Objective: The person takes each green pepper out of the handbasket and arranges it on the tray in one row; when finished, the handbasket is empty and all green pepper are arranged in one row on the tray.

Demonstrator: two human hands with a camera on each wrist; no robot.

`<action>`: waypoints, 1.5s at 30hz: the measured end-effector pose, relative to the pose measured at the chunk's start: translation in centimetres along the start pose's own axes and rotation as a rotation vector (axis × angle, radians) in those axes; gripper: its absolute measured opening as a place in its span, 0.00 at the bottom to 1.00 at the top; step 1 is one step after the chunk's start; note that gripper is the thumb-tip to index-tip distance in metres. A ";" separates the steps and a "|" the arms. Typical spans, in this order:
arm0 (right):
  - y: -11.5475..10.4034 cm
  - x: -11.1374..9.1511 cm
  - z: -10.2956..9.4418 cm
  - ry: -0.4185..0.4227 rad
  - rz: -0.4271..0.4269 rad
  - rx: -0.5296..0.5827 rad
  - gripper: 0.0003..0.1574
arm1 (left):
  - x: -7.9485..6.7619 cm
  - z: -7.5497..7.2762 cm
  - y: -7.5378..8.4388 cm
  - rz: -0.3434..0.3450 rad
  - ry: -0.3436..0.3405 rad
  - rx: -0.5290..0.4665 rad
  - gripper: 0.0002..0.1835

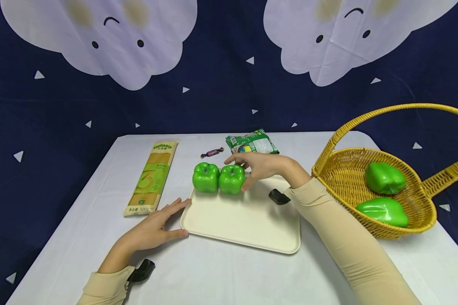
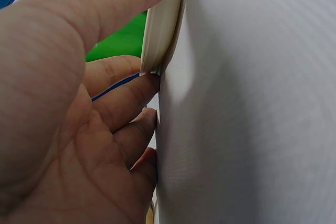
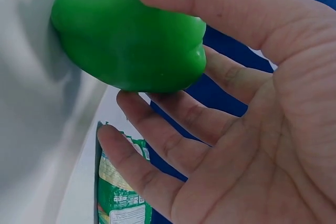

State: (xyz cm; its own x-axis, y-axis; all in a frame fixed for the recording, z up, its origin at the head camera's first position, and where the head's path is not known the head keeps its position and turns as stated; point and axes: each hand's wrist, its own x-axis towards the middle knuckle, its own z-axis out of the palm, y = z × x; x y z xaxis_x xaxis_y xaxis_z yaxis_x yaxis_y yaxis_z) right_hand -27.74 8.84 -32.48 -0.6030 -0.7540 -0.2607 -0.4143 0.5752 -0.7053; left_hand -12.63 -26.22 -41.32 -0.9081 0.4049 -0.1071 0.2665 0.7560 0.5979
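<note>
Two green bell peppers stand side by side at the back left of a cream tray (image 1: 244, 220). My right hand (image 1: 261, 166) holds the right-hand bell pepper (image 1: 231, 180). In the right wrist view its thumb lies over this pepper (image 3: 126, 40) and fingertips touch the other side. The left-hand bell pepper (image 1: 205, 178) is right beside it. My left hand (image 1: 156, 225) rests at the tray's left edge, fingers extended and thumb near the front corner. The left wrist view has the fingertips right at the tray rim (image 2: 157, 35), down by the white tablecloth.
A yellow wicker basket (image 1: 328, 192) with a tall handle stands at the right, two green bell peppers (image 1: 383, 212) inside. Left of the tray lies a pack of noodles (image 1: 151, 178). Behind are a purple wrapped candy (image 1: 212, 153) and a green snack bag (image 1: 255, 142).
</note>
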 end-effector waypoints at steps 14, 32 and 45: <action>0.0 -0.4 -0.2 -0.002 0.015 -0.039 0.60 | 0.0 0.0 0.0 0.007 0.002 0.003 0.48; -0.4 -6.1 -2.4 0.051 0.024 -0.135 0.54 | -0.1 -0.2 0.5 -0.008 -0.009 0.005 0.48; 0.1 -14.2 -4.0 0.121 0.097 -0.153 0.50 | -0.1 -0.2 0.4 0.012 0.003 0.013 0.47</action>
State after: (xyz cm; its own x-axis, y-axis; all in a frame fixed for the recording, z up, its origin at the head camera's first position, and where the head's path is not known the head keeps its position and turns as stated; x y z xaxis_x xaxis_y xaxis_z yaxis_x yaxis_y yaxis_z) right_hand -21.91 20.90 -26.22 -0.7187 -0.6546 -0.2344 -0.4437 0.6914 -0.5702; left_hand -12.51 -26.05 -40.94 -0.9058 0.4123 -0.0980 0.2813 0.7579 0.5887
